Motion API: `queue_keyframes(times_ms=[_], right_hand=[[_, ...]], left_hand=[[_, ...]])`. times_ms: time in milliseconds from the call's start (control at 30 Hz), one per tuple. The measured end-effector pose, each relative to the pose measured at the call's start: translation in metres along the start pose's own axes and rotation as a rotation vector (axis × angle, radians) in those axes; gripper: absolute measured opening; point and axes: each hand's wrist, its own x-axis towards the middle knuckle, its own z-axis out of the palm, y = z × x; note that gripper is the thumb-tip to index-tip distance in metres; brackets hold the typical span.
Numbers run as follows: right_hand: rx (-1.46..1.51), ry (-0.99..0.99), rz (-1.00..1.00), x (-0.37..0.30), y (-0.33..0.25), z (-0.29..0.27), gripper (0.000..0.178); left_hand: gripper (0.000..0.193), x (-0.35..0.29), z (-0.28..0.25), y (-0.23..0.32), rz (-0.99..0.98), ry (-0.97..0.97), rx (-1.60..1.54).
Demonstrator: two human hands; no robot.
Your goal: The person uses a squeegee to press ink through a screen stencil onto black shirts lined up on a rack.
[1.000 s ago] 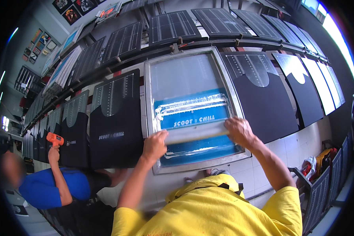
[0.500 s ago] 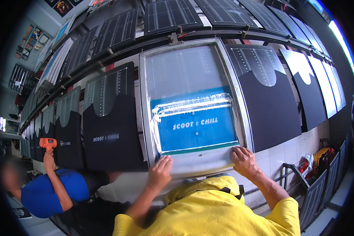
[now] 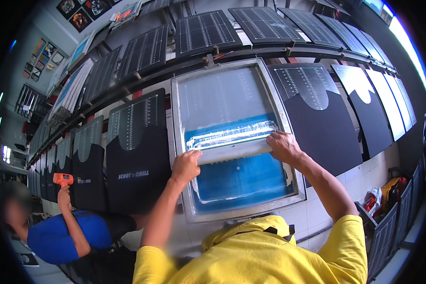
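Observation:
My left hand [image 3: 186, 166] and my right hand [image 3: 284, 147] grip the two ends of a wide, pale squeegee [image 3: 235, 151], fingers closed over its bar. The squeegee lies across the middle of a screen-printing frame [image 3: 179, 111] with a metal border. A band of white ink [image 3: 234, 134] spreads along its far side. Nearer me, the blue mesh [image 3: 236, 182] shows smears of white at its edges. The squeegee hides most of the lettered stencil.
Black shirts lie on printing boards on both sides, including a printed black shirt [image 3: 136, 165] at left and a plain black shirt [image 3: 317, 128] at right. A co-worker in blue [image 3: 57, 236] holds an orange heat gun [image 3: 63, 179]. More boards [image 3: 206, 33] line the far side.
Both hands have moved the squeegee away from me, from the frame's near end to its middle. The stencil lettering is now covered. The view has shifted slightly.

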Motion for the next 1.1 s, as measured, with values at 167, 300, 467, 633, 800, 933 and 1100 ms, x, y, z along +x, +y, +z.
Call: queue_keyframes(times_ms=[167,300,467,633,800,933,1100], right_hand=[[0.001,0.015,0.035,0.010,0.003,-0.010,0.017],[0.009,0.139,-0.018,-0.037,-0.017,-0.029,0.020],[0.033,0.107,-0.038,-0.121,-0.058,-0.016,0.033],[-0.007,0.140,-0.022,-0.167,-0.082,0.021,0.045],[0.023,0.051,-0.012,-0.184,-0.090,0.027,0.053],[0.022,0.026,0.003,-0.195,-0.094,0.041,0.071],[0.139,-0.102,0.093,-0.193,-0.100,0.023,0.075]], left_hand=[[0.034,0.002,-0.022,0.014,-0.096,-0.084,0.029],[0.040,-0.032,-0.027,0.036,-0.012,0.033,0.022],[0.045,-0.112,-0.013,0.073,0.021,0.026,0.090],[0.049,-0.167,0.025,0.081,0.000,0.066,0.087],[0.050,-0.185,0.041,0.092,-0.012,0.051,0.094],[0.055,-0.195,0.049,0.096,-0.036,0.000,0.105],[0.057,-0.194,0.042,0.100,-0.065,-0.075,0.069]])
